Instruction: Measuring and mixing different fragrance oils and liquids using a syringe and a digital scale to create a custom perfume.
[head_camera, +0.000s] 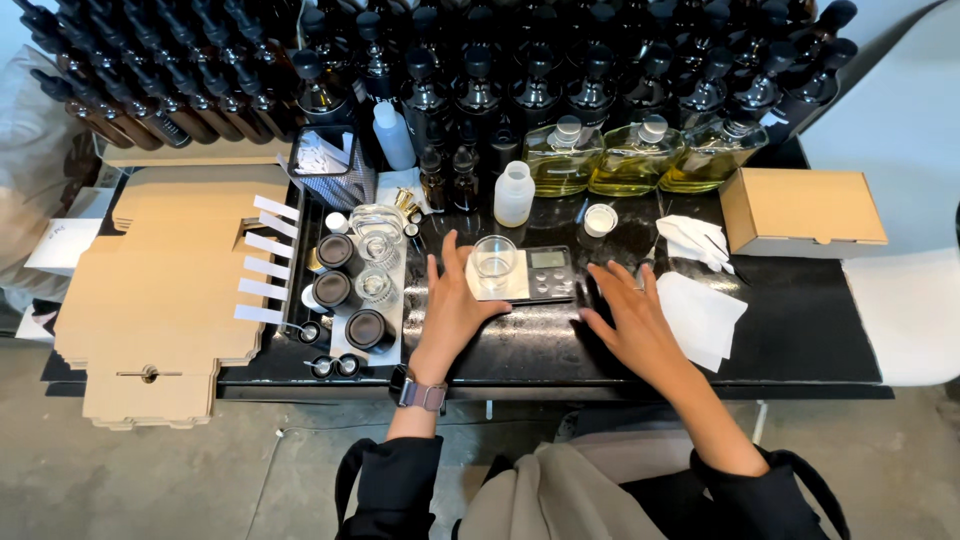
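Left hand (452, 305) flat, open, touching scale (523, 276) edge; glass cup (494, 262) on it. Right hand (628, 318) open on table (800, 330), holding nothing.

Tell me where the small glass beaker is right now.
In the head view the beaker stands on the scale at the table's middle, just beside the left hand, with the white plastic bottle behind it.

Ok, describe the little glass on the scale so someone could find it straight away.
On the black table, find the small dark digital scale between both hands. The clear round glass cup stands on its pale platform, beside the left hand. Unlike the dark-lidded jars further left, it is open and lidless.
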